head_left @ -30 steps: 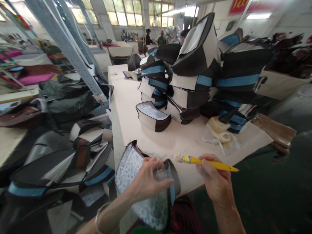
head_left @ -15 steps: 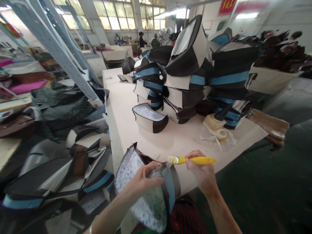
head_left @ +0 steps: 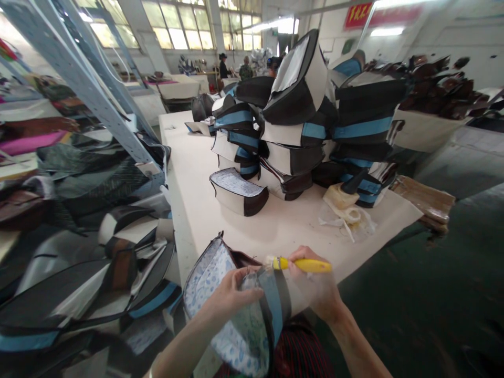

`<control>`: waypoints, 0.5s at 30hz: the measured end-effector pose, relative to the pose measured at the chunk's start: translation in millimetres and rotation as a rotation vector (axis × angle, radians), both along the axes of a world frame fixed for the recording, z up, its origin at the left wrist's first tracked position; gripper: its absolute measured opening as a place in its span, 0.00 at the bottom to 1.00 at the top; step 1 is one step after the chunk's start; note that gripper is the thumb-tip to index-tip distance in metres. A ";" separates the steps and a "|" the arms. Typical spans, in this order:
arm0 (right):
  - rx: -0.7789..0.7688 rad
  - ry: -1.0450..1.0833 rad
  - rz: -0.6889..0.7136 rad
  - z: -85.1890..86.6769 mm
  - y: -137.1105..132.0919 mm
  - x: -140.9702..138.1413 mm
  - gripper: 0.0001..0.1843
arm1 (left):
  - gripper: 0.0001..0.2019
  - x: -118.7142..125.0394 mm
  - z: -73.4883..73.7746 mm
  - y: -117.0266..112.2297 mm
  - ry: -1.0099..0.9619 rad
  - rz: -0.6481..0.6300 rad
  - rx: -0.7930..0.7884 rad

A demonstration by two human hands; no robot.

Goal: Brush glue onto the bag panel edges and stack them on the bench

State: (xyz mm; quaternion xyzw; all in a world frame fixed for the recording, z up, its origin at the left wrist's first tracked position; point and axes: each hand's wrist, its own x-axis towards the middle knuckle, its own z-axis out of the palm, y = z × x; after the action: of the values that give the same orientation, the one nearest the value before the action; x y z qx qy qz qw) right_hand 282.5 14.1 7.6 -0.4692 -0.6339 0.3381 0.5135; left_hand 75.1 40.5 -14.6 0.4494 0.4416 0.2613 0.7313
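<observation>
Many bag pcs (head_left: pixel 291 157) on cream table (head_left: pixel 275 233), windows (head_left: pixel 177 26) beyond.

Yellow brush (head_left: pixel 305 265); floral-lined bag (head_left: pixel 208 283), seemingly touching

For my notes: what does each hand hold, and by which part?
The left hand grips the bag at its open edge; the right hand holds the yellow brush by its handle.
</observation>
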 end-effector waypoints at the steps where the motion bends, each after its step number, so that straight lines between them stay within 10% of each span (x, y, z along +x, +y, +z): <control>1: 0.019 -0.016 -0.012 -0.4 0.5 0.8 0.04 | 0.22 0.0 0.4 -0.1 -0.002 0.001 -0.003; 15: 0.084 0.048 -0.163 0.7 5.1 8.2 0.03 | 0.23 -14.2 15.6 7.9 -0.134 -0.028 0.062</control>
State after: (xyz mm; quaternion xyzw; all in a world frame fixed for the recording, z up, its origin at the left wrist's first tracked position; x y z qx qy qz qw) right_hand 290.7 19.3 8.3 -0.4892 -0.5948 0.2796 0.5734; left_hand 60.9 48.5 0.9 0.4594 0.3770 0.2941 0.7485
